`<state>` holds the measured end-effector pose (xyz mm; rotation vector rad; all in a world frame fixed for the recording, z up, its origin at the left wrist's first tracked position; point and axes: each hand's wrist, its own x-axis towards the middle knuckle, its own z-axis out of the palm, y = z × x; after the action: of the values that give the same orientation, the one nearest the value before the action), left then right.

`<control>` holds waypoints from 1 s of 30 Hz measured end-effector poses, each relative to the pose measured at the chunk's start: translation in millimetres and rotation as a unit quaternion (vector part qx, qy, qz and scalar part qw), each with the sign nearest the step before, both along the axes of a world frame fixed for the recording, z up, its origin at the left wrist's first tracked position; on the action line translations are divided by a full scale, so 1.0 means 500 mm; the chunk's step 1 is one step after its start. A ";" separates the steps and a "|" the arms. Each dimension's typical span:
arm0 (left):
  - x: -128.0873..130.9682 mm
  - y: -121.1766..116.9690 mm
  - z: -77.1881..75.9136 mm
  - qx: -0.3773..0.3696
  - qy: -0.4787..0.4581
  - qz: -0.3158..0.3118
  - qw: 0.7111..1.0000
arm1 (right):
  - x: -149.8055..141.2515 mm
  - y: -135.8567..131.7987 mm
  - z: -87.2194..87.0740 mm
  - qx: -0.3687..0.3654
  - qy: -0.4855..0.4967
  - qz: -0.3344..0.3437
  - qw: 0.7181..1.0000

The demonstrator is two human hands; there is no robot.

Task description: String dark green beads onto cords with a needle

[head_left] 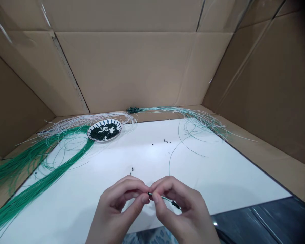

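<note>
My left hand [125, 200] is closed in a pinch, its thumb and index fingertips at a tiny dark bead [148, 194]. My right hand [179, 203] pinches a thin light-green strand [165, 198] just beside that bead. Along the strand, under the right fingers, sits a short dark cluster [176, 204], which looks like beads. Both sets of fingertips nearly meet above the near part of the white board [142, 154]. The fingers partly cover the strand's end. Beyond the hands, a few loose dark beads [132, 168] lie on the board.
A patterned plate [119, 130] of dark beads stands at the back left. Green strand bundles [58, 172] stretch leftward, with white strands [73, 118] behind. Light-green strands with dark ends [134, 109] lie along the back and right. Cardboard walls [132, 67] enclose the board.
</note>
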<state>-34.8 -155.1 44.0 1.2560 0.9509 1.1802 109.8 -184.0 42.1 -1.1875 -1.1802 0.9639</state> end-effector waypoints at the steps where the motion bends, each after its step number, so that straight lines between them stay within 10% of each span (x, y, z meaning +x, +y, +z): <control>1: 0.000 0.000 0.000 -0.005 0.001 0.001 1.000 | 0.000 0.000 -0.001 0.000 0.002 0.002 1.000; 30: 0.005 0.006 -0.010 -0.136 -0.030 -0.019 0.990 | 0.002 0.000 -0.007 -0.003 -0.015 0.032 0.999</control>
<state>-32.3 -152.1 38.9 1.0114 1.0006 1.0146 110.9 -184.0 38.8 -1.1783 -1.2455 1.0021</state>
